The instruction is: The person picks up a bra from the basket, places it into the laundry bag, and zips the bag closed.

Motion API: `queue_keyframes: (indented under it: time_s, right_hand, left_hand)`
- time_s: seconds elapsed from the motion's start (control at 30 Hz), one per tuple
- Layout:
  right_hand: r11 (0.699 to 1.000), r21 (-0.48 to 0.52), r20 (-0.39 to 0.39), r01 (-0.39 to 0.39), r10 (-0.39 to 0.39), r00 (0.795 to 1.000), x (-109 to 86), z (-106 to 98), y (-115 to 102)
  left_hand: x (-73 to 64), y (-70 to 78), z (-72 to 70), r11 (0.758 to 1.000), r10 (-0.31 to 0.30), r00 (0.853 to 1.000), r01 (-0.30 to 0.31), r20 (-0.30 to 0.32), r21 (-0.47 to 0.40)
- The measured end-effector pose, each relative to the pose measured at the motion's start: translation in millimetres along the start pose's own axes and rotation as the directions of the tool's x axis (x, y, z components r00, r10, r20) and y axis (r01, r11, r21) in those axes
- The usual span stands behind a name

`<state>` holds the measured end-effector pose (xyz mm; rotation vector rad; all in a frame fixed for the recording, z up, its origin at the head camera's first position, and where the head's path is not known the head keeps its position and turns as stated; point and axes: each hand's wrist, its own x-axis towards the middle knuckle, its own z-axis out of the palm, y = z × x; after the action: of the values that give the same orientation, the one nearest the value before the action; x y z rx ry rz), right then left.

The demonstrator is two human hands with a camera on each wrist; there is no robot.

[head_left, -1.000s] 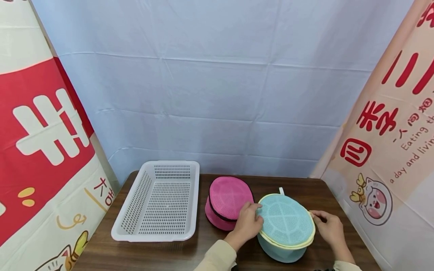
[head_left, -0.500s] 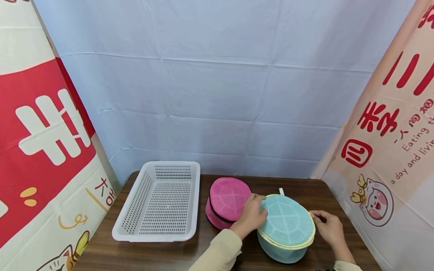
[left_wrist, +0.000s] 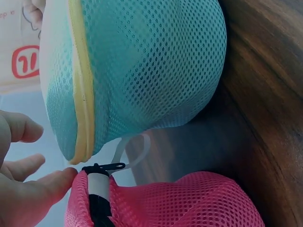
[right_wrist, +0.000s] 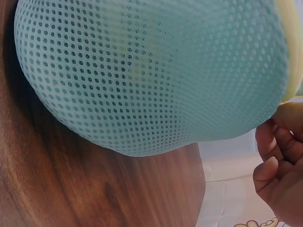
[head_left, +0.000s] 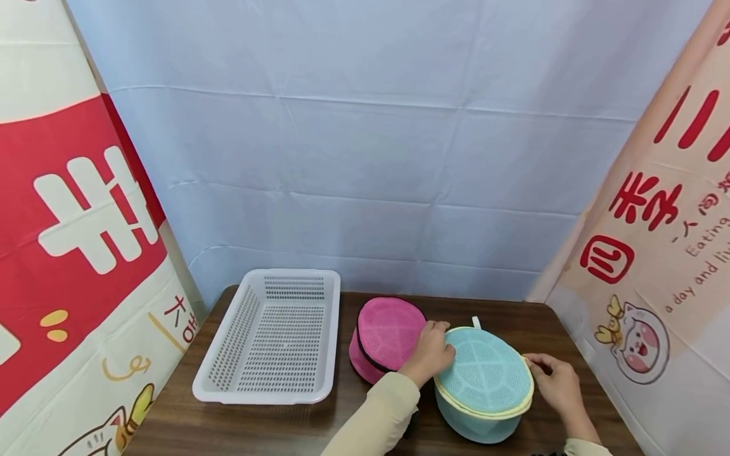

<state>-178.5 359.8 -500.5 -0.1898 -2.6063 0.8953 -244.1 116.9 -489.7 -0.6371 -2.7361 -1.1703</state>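
A round light-blue mesh laundry bag [head_left: 483,370] with a yellow zipped rim stands upright on the table. At its right edge my right hand [head_left: 557,387] pinches the rim; the right wrist view shows the thumb and fingers [right_wrist: 267,142] meeting there. Between the blue bag and a smaller pink mesh laundry bag [head_left: 390,332] is my left hand [head_left: 430,354]. In the left wrist view its fingers [left_wrist: 28,127] are spread, and one fingertip touches the pink bag by its black zipper pull [left_wrist: 111,166]. A white loop [head_left: 476,322] sticks up behind the blue bag.
A white plastic basket [head_left: 332,354] with slotted walls stands on the left of the brown wooden table [head_left: 296,434]. Light-blue cloth [head_left: 319,158] hangs behind the table. Printed cloths flank it on the left [head_left: 34,266] and right [head_left: 673,266].
My left hand has shifted away from me and slightly right, from the blue bag's left edge toward its far-left side and the pink bag. My right hand stays at the rim.
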Motion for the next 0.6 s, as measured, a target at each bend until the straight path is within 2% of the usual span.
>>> queue_keyframes:
  time_s: [0.13,0.4,0.5,0.6]
  right_hand:
    - [1.0,0.007,-0.003,-0.001,0.001,1.0,0.2,1.2,0.1]
    - [1.0,0.021,-0.01,0.014,-0.013,1.0,0.0,2.5,2.1]
    - [1.0,0.018,-0.003,0.016,-0.016,1.0,0.2,2.0,1.8]
    - [1.0,0.016,0.018,0.001,-0.001,1.0,0.1,1.6,1.9]
  left_hand:
    - [0.1,-1.0,2.0,0.999,-0.022,1.0,0.023,0.013,-0.023]
    - [-3.2,1.8,0.8,0.985,-0.12,0.984,0.135,0.134,-0.109]
    - [-5.4,3.1,-1.2,0.982,-0.115,0.984,0.134,0.139,-0.134]
    - [-6.7,1.3,-0.3,0.984,-0.081,0.989,0.098,0.12,-0.148]
